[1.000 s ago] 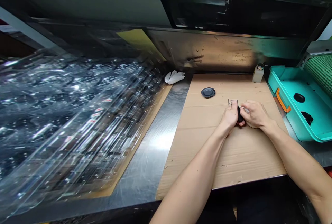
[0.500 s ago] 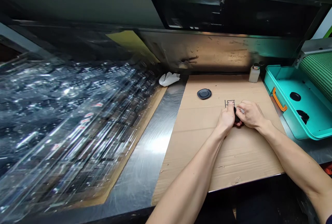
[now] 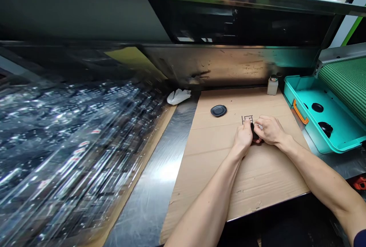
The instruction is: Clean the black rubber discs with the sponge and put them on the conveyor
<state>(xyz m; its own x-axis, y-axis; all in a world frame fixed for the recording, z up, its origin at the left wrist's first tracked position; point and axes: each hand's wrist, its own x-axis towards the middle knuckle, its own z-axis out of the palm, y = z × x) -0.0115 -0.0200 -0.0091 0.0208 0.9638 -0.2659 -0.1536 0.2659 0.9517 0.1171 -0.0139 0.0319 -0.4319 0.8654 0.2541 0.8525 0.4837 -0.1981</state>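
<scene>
Over the cardboard sheet [image 3: 211, 170], my left hand [image 3: 243, 136] is closed round a small black part [image 3: 254, 132], which is mostly covered by fingers. My right hand [image 3: 268, 129] presses against the part's right side, its fingers pinched on something small and whitish that I cannot make out. Both hands almost touch each other. Dark printed marks [image 3: 246, 118] show on the cardboard just beyond them. A black rounded-square piece [image 3: 219, 111] lies flat on the cardboard, further back and to the left.
At the right, a teal tray [image 3: 339, 140] with an orange handle holds black pieces [image 3: 317, 107], beside a green mesh belt [image 3: 345, 75]. A small bottle [image 3: 272, 85] stands at the back. Crumpled white tissue [image 3: 178, 97] and clear plastic-covered trays [image 3: 71, 151] are on the left.
The whole scene has shifted a little left and down in the view. Both hands keep their hold, with little visible change in their pose.
</scene>
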